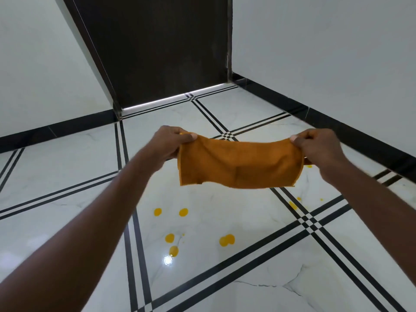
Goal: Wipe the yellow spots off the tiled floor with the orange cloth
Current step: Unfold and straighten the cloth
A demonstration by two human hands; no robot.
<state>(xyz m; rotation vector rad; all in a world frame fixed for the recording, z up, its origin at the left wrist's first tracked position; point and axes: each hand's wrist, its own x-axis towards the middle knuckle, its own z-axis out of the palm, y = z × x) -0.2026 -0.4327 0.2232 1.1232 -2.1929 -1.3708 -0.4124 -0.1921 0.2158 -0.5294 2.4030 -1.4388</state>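
Note:
The orange cloth [240,164] hangs stretched in the air between both hands, above the floor. My left hand [171,141] pinches its upper left corner and my right hand [319,147] pinches its upper right corner. On the white tiled floor [74,167] below lie several yellow spots: two round ones [157,212] side by side, a pair lower down [169,238], a larger double blob [227,240], and small splashes [292,205] on the black tile lines to the right. One more spot peeks out behind my right hand; the cloth may hide others.
A dark wooden door [162,48] stands closed at the far end, light showing under it. White walls with a black skirting [337,122] close in on the left and right. Black double lines cross the glossy tiles; a lamp glare [167,260] shines near one spot.

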